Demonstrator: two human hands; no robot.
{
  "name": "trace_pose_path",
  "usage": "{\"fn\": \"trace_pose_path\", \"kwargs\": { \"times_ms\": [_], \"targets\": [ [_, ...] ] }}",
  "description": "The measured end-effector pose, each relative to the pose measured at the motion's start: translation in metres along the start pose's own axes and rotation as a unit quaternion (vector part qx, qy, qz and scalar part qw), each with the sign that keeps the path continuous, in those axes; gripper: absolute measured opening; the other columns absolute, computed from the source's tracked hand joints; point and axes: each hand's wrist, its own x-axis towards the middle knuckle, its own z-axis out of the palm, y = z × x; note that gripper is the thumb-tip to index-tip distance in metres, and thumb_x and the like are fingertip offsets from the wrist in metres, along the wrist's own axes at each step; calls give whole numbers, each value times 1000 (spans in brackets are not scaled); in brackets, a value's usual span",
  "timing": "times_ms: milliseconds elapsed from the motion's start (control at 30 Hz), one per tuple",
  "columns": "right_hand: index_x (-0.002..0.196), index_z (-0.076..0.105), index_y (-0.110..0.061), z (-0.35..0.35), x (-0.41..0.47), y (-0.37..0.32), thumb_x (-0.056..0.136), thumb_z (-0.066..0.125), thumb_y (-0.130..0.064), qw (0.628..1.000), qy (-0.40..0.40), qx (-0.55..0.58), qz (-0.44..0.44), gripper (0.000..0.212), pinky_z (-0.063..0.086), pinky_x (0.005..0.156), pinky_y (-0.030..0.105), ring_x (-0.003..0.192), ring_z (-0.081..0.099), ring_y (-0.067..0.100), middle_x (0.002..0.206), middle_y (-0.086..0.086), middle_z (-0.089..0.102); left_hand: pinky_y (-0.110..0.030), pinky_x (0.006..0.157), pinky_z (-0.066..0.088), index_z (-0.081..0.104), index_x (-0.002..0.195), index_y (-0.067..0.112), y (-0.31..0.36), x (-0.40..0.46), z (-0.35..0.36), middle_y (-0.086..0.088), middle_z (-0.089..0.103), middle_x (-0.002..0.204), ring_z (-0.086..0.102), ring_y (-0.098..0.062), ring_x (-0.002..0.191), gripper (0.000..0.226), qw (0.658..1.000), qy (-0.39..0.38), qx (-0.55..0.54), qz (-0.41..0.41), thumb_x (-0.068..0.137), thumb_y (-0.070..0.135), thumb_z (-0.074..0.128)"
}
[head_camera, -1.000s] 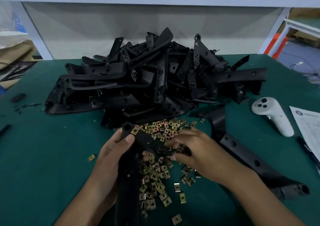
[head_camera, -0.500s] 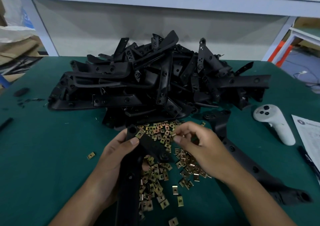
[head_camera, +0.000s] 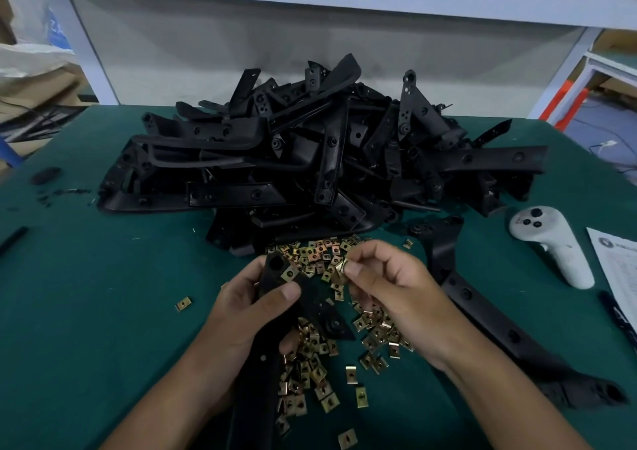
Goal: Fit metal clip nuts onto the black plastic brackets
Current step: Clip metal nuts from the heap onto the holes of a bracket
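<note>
Clip nut (head_camera: 340,266) pinched in our right hand (head_camera: 396,294) at frame centre, black bracket (head_camera: 275,311) gripped by our left hand (head_camera: 248,315) beside it, one nut (head_camera: 289,273) seated on its tip, loose nuts (head_camera: 310,363) below, bracket pile (head_camera: 310,160) above, white controller (head_camera: 551,243) at right.

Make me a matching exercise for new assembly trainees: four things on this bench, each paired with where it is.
Things:
1. clip nut
2. bracket
3. white controller
4. bracket pile

Places:
A. gripped by the left hand
B. heaped at the table's far side
C. pinched by the right hand
D. lying at the right, near a printed sheet

Pairs: 1-C, 2-A, 3-D, 4-B
</note>
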Motion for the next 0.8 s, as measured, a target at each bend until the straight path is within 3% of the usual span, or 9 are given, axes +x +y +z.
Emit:
{"fn": "trace_pose_path", "kwargs": {
  "times_ms": [133, 300, 433, 567, 633, 733, 800],
  "targets": [
    [96, 68, -25, 7, -3, 2, 95, 65, -26, 999, -36, -10, -12, 4, 48, 68, 17, 72, 62, 2, 80, -11, 72, -23, 47, 45, 59, 102, 3, 0, -4, 4, -14, 63, 84, 52, -17, 50, 67, 999, 11, 36, 0, 62, 45, 93],
    [100, 63, -13, 14, -5, 1, 92, 61, -33, 1000, -26, 8, -15, 22, 49, 67, 18, 70, 63, 8, 73, -2, 71, -22, 48, 47, 71, 101, 14, 4, -6, 10, -8, 67, 82, 56, -13, 54, 41, 999, -11, 44, -6, 65, 29, 85],
    [92, 67, -17, 14, -7, -1, 89, 65, -34, 999, 1, 1, -36, 17, 46, 68, 12, 67, 63, 3, 66, -7, 66, -20, 50, 48, 75, 109, 29, 7, -9, 12, 2, 69, 78, 61, -9, 55, 50, 997, -25, 68, -22, 61, 29, 86],
    [89, 65, -22, 13, -7, -3, 97, 62, -29, 999, 17, 13, -40, 11, 46, 66, 16, 67, 60, 6, 68, -7, 64, -19, 49, 47, 74, 116, 32, 8, -11, 14, 5, 68, 76, 57, -6, 53, 65, 997, -30, 64, -21, 54, 35, 93],
    [91, 63, -19, 11, -7, -4, 97, 61, -27, 998, 31, 24, -45, 10, 45, 63, 17, 66, 56, 6, 68, -7, 63, -20, 48, 46, 75, 114, 31, 9, -11, 15, 1, 72, 86, 57, -6, 54, 61, 997, -32, 71, -21, 55, 33, 91],
    [93, 63, -17, 11, -6, -4, 94, 64, -32, 998, 33, 5, -45, 15, 44, 62, 20, 68, 52, 9, 72, -9, 60, -21, 50, 48, 71, 119, 32, 9, -11, 16, -1, 71, 121, 58, -5, 58, 55, 995, -52, 81, -13, 65, 30, 85],
    [93, 64, -19, 12, -6, -4, 93, 63, -31, 999, 34, 2, -43, 12, 44, 62, 21, 69, 50, 8, 73, -15, 58, -21, 52, 48, 69, 124, 31, 8, -11, 16, -1, 68, 128, 57, -6, 58, 60, 995, -61, 78, -7, 67, 34, 88]
  ]
}}
